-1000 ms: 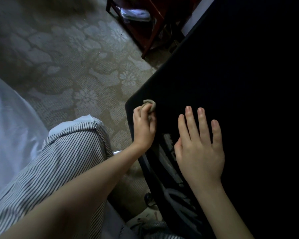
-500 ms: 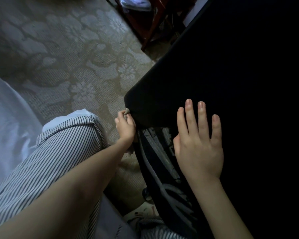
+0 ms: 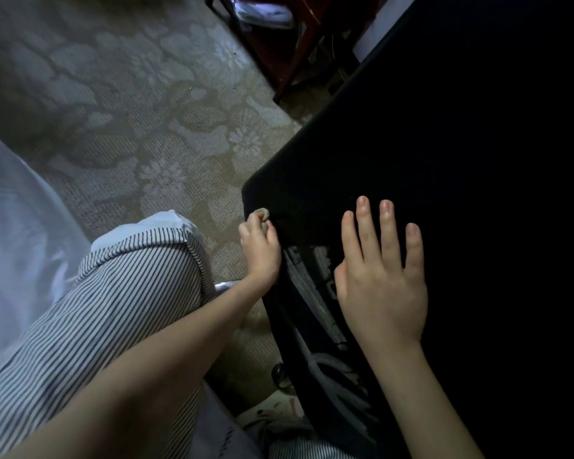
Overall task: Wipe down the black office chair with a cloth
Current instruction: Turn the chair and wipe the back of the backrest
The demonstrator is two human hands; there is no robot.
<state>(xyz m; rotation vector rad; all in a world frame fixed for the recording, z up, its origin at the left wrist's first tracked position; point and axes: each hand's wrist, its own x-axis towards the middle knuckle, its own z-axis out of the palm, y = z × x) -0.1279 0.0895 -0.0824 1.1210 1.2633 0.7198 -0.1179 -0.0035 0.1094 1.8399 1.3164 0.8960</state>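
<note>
A pale beige carpet with a woven flower pattern (image 3: pixel 130 127) covers the floor of a dim room. On it, filling the right side of the view, stands the black fabric-covered office chair (image 3: pixel 428 144). Its broad seat is seen from above, with one rounded corner pointing toward the person.

At that corner, against the seat's edge, sits a small grey-beige wad of cloth (image 3: pixel 263 213). The left hand (image 3: pixel 260 251) grips it, fingers curled round the wad so that only its top shows, and holds it against the chair's rim. Just beside it, the right hand (image 3: pixel 383 286) lies flat on the seat near the front edge, its fingers (image 3: pixel 365 226) straight, a little spread and holding nothing.

Between the two hands, below the seat edge, the chair's dark underside (image 3: pixel 315 313) shows some greyish parts, too dim to make out.

Left of the left forearm is a bent knee in dark-and-white pinstriped trousers (image 3: pixel 113 309), with a patch of plain white fabric (image 3: pixel 161 223) at its tip. A pale bluish-white sheet (image 3: pixel 14 226) fills the far left.

At the top, beyond the chair, the legs of a dark red wooden piece of furniture (image 3: pixel 289 51) stand on the carpet.
</note>
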